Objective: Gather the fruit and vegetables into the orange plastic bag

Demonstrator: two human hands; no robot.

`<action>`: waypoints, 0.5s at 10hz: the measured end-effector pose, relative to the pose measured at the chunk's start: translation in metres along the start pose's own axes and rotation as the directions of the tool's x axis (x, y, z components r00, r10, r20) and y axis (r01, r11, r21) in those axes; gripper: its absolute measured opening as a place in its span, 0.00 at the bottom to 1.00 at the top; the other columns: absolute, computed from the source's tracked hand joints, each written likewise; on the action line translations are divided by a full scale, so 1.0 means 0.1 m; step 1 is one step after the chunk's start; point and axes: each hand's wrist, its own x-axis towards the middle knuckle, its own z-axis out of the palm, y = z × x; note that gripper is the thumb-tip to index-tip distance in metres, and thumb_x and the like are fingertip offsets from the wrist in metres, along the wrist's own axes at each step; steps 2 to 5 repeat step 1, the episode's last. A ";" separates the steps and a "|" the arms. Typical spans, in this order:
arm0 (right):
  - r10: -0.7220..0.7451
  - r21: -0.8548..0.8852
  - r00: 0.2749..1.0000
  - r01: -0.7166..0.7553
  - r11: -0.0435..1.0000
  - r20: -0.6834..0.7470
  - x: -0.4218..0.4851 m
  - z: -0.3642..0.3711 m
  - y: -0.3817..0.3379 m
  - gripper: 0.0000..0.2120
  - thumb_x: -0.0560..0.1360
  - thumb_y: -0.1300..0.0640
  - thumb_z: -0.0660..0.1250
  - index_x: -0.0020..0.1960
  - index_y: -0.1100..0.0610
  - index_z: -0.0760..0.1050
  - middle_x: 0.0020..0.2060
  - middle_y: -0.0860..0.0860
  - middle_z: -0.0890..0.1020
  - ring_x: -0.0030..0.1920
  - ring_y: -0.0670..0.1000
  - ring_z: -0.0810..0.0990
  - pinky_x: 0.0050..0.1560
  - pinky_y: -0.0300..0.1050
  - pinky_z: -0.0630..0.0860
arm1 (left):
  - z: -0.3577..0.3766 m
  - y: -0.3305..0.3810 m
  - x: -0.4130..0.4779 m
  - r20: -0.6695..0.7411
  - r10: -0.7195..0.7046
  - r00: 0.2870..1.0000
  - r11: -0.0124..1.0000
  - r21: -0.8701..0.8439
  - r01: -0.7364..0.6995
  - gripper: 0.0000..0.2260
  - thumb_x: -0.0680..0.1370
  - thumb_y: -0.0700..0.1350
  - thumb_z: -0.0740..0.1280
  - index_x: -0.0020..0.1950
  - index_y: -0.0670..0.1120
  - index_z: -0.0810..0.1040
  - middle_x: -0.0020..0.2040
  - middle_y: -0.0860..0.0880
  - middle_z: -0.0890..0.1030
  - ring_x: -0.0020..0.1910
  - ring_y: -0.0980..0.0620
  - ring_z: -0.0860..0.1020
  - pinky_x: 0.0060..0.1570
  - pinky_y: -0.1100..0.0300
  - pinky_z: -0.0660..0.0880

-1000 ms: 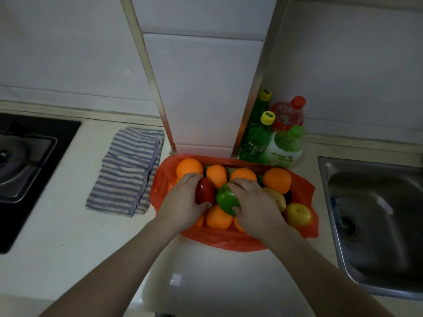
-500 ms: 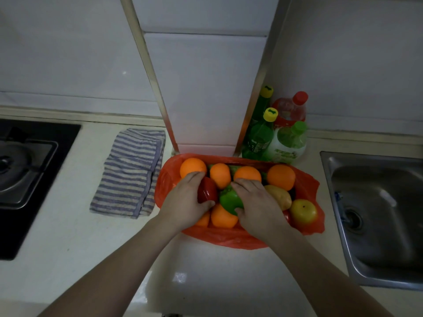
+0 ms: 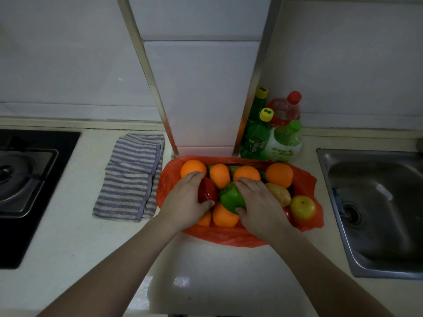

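My left hand [image 3: 185, 202] is curled over a red pepper [image 3: 208, 192], fingers across its far side and thumb tucked against its near edge, so I can only make out a glossy red strip of it. My right hand [image 3: 258, 207] grips a green pepper [image 3: 230, 199] the same way, fingers draped over the top and thumb pressed under the near end; its right half is hidden beneath my palm. Both peppers sit in the middle of the orange plastic bag [image 3: 229, 236], which lies open on the pale counter [image 3: 68, 248] at the foot of a white tiled pillar [image 3: 201, 92]. Oranges [image 3: 279, 175] fill the bag around my hands: four along the far side, one between my wrists, and a sliver of another under my left hand. Something green shows in the gaps behind the far row, too covered to name. A potato [image 3: 279, 193] peeks out past my right knuckles, beside a yellow-red apple [image 3: 303, 209] at the bag's right end. A striped cloth [image 3: 132, 175] lies just left of the bag, bottles [image 3: 283, 143] stand behind it, and the stove [image 3: 23, 179] and sink [image 3: 375, 202] are both cut off by the edges.
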 end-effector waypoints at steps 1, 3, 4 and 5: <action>0.031 -0.004 1.000 -0.031 1.000 -0.004 -0.02 -0.05 -0.02 0.34 0.73 0.50 0.67 0.76 0.53 0.58 0.74 0.50 0.63 0.73 0.52 0.59 0.71 0.45 0.58 | -0.04 0.03 0.02 -0.019 0.024 1.000 1.000 0.019 -0.023 0.39 0.70 0.58 0.73 0.76 0.49 0.62 0.75 0.48 0.65 0.72 0.48 0.64 0.68 0.57 0.61; 0.031 -0.004 1.000 -0.031 1.000 -0.004 -0.02 -0.05 -0.02 0.34 0.73 0.50 0.67 0.76 0.53 0.58 0.74 0.50 0.63 0.73 0.52 0.59 0.71 0.45 0.58 | -0.04 0.03 0.02 -0.019 0.024 1.000 1.000 0.019 -0.023 0.39 0.70 0.58 0.73 0.76 0.49 0.62 0.75 0.48 0.65 0.72 0.48 0.64 0.68 0.57 0.61; 0.031 -0.004 1.000 -0.031 1.000 -0.004 -0.02 -0.05 -0.02 0.34 0.73 0.50 0.67 0.76 0.53 0.58 0.74 0.50 0.63 0.73 0.52 0.59 0.71 0.45 0.58 | -0.04 0.03 0.02 -0.019 0.024 1.000 1.000 0.019 -0.023 0.39 0.70 0.58 0.73 0.76 0.49 0.62 0.75 0.48 0.65 0.72 0.48 0.64 0.68 0.57 0.61; 0.031 -0.004 1.000 -0.031 1.000 -0.004 -0.02 -0.05 -0.02 0.34 0.73 0.50 0.67 0.76 0.53 0.58 0.74 0.50 0.63 0.73 0.52 0.59 0.71 0.45 0.58 | -0.04 0.03 0.02 -0.019 0.024 1.000 1.000 0.019 -0.023 0.39 0.70 0.58 0.73 0.76 0.49 0.62 0.75 0.48 0.65 0.72 0.48 0.64 0.68 0.57 0.61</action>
